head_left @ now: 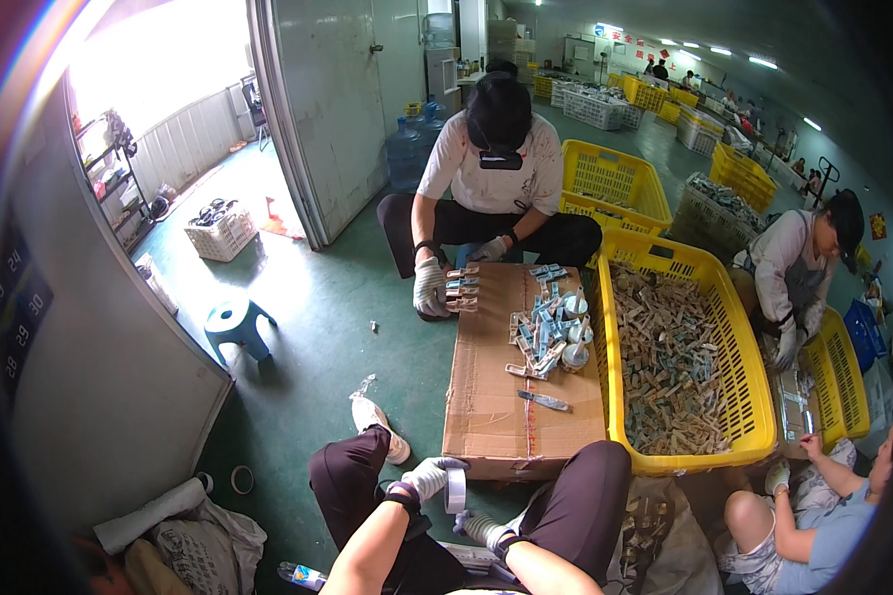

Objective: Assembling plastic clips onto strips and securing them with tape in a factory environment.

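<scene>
My left hand (pixel 428 479), in a striped knit glove, grips a roll of clear tape (pixel 454 492) at the near edge of a cardboard box (pixel 486 412). Just below and right of the roll is my right hand (pixel 483 531), also gloved, its fingers closed; what they hold is too small to make out. Under that hand, between my legs, a pale object (pixel 471 557) shows in part. On the box top lie a loose pile of blue and white plastic clips (pixel 541 332), several round tape rolls (pixel 574 355) and a utility knife (pixel 544 401).
Across the box sits a co-worker (pixel 501 164), gloved hands by a row of clips (pixel 461 289). A yellow crate (pixel 754 392) full of clips stands at the right, with two more people beyond it. A blue stool (pixel 236 322) and sacks (pixel 203 545) are on the left.
</scene>
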`<state>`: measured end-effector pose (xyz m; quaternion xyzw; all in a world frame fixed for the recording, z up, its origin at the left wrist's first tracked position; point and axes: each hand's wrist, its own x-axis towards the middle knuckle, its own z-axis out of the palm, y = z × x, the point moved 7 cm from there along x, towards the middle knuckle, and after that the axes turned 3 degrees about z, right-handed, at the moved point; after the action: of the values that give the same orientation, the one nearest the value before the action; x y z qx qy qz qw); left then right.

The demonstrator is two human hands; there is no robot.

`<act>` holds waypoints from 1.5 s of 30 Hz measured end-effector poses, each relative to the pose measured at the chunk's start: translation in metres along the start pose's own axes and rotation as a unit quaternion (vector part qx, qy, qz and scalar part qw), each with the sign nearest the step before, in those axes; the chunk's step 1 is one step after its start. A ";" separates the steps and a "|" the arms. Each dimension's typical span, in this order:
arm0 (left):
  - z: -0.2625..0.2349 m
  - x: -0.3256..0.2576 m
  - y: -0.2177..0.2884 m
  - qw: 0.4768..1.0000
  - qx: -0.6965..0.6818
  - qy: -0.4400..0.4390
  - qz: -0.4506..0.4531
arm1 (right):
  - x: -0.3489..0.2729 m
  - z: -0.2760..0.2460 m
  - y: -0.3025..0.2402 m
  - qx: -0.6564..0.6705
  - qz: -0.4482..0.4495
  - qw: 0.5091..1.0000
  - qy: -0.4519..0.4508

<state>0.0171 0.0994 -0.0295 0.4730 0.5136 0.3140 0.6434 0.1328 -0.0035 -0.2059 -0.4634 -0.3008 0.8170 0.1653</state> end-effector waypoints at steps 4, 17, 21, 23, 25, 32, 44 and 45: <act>0.000 -0.001 0.001 1.000 0.002 0.000 0.001 | -0.005 0.003 -0.004 -0.020 0.010 1.000 -0.001; 0.003 -0.002 0.006 1.000 -0.027 -0.002 -0.012 | -0.002 -0.001 -0.004 -0.016 -0.010 1.000 0.009; 0.001 -0.004 0.005 1.000 -0.015 0.004 -0.012 | -0.005 0.001 -0.005 -0.036 -0.009 0.999 0.021; -0.001 -0.007 0.006 1.000 0.002 0.006 -0.001 | -0.010 0.006 -0.009 -0.028 -0.008 0.999 0.025; -0.001 -0.007 0.008 1.000 0.019 0.004 0.011 | -0.013 0.007 -0.014 -0.052 -0.008 0.998 0.020; 0.002 -0.006 0.008 1.000 -0.002 -0.001 -0.004 | -0.018 0.009 -0.019 -0.042 -0.009 0.999 0.016; -0.001 -0.008 0.006 1.000 -0.009 0.002 -0.021 | -0.022 0.014 -0.022 -0.031 -0.007 0.999 0.021; 0.001 -0.006 0.007 1.000 -0.007 0.002 -0.020 | -0.019 0.012 -0.020 -0.005 -0.010 1.000 0.010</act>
<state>0.0169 0.0959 -0.0205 0.4577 0.5222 0.3058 0.6513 0.1324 -0.0023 -0.1757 -0.4690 -0.3077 0.8094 0.1740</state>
